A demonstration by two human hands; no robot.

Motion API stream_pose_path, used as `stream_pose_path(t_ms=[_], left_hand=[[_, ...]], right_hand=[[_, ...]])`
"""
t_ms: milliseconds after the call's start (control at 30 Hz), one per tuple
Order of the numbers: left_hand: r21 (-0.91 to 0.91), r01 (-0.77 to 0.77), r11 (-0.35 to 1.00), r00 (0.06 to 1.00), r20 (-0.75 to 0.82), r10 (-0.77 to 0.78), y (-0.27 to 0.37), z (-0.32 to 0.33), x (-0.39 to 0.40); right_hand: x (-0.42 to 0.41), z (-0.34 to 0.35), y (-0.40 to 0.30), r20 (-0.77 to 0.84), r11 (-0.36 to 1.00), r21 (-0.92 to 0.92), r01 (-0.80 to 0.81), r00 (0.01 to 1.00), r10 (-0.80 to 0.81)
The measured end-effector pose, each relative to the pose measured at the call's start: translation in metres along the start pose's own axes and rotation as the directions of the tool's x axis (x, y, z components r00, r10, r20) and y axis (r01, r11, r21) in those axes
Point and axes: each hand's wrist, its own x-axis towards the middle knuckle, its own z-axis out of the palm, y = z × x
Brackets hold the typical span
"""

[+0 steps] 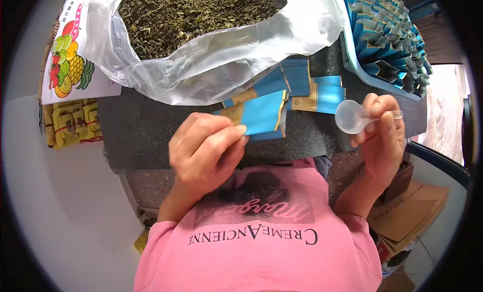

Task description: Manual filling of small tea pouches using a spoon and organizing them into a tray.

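Note:
Between thumb and fingers, my left hand (207,150) pinches the lower edge of a blue and gold packet (262,112), held a little above the table. My right hand (383,129) grips the handle of a translucent plastic measuring scoop (349,117), its round bowl pointing left; the bowl looks to have nothing in it. Several more flat blue and gold packets (328,95) lie overlapping behind the held one. Beyond them, a clear plastic bag (211,88) stands wide at the mouth, filled with dried, crumbled green-brown leaves (203,20).
At the back right, a light blue plastic basket (354,67) holds many upright blue packets (381,39). A carton with printed fruit (71,69) borders the bag on the left. Below it sit bundled yellow packets (73,122). Flattened brown cardboard (407,212) lies low at the right. The dark tabletop (139,141) ends near my body.

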Motion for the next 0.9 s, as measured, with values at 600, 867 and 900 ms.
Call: stream_pose_path(t_ms=[600, 867, 900], left_hand=[[0.053, -0.283, 0.958, 0.952, -0.106, 0.287, -0.018, -0.031, 0.083], [-0.082, -0.056, 0.995, 0.997, 0.044, 0.059, -0.049, -0.046, 0.116], [-0.077, -0.060, 0.995, 0.998, 0.031, 0.062, -0.053, -0.044, 0.117]], right_hand=[[0.066, 0.082, -0.042, 0.343, 0.957, -0.256, 0.137, 0.938, -0.043], [0.127, 0.107, -0.051, 0.383, 0.966, -0.244, 0.092, 0.923, 0.009], [0.135, 0.110, -0.052, 0.357, 0.976, -0.219, -0.005, 0.930, 0.085]])
